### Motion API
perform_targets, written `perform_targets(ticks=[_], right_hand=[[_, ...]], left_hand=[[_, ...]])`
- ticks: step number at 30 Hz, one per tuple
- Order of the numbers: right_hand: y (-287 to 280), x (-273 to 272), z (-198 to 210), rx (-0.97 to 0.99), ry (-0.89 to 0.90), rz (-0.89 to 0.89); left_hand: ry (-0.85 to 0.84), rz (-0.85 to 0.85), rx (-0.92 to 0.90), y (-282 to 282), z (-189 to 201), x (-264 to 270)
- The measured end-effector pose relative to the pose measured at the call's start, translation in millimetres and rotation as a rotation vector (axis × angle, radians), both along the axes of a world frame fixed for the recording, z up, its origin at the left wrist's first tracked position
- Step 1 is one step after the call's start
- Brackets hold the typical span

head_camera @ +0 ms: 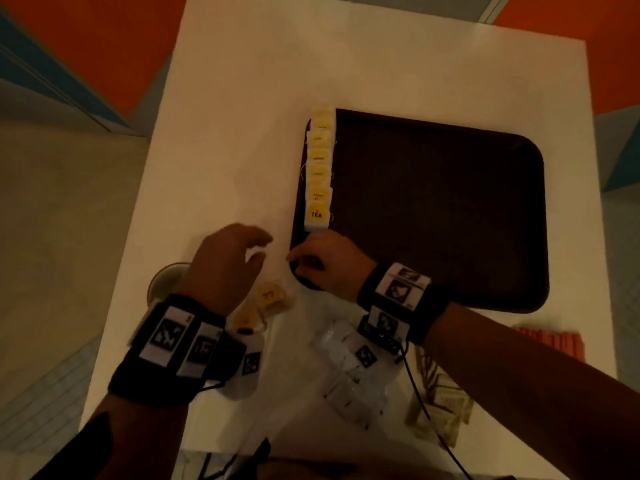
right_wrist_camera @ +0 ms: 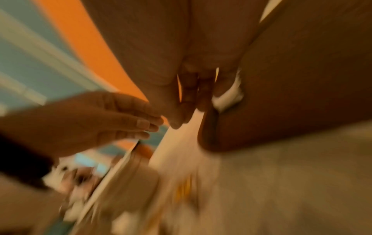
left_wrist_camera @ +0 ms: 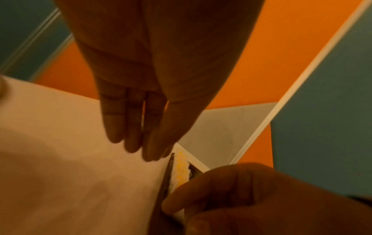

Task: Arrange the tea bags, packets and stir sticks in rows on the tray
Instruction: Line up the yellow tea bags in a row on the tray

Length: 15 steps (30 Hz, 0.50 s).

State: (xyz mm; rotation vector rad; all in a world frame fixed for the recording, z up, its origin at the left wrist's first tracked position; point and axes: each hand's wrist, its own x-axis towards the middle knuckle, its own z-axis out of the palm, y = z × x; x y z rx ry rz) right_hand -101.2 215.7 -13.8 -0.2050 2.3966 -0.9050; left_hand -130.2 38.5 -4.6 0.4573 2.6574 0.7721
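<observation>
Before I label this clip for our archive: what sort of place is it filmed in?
Probably a café or canteen service spot: a white table bearing a brown serving tray with a row of tea bags, above orange-and-blue flooring.

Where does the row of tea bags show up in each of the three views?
Head: row of tea bags along the tray's left edge, centre frame.
Left wrist: lower centre, seen edge-on, above the right hand.
Right wrist: too blurred to tell.
Shared landmark: the tray's left rim.
</observation>
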Motion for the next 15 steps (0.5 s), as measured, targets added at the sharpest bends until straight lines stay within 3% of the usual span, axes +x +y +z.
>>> perform_targets(ticks=[3,6,9,15], right_hand=[[-29.3,14.2,-9.1,0.235,0.084,0.192],[-54.4,21.8,-20.8,0.352,0.14,0.283],[-66.0,24.5,-30.2,0.403,0.182,0.255],[-67.2,28.5,-28.9,0.442,0.193,0.266]], left_hand=[[-0.128,-0.017,-0.256,-17.9,-2.9,28.6],[-0.181,-0.181,-0.53,-13.3,4.5,42.6],[-0.17,-0.27,-0.609,4.8,6.8,47.4],[-0.281,-0.206,-0.672,12.7,-6.9,73.5]])
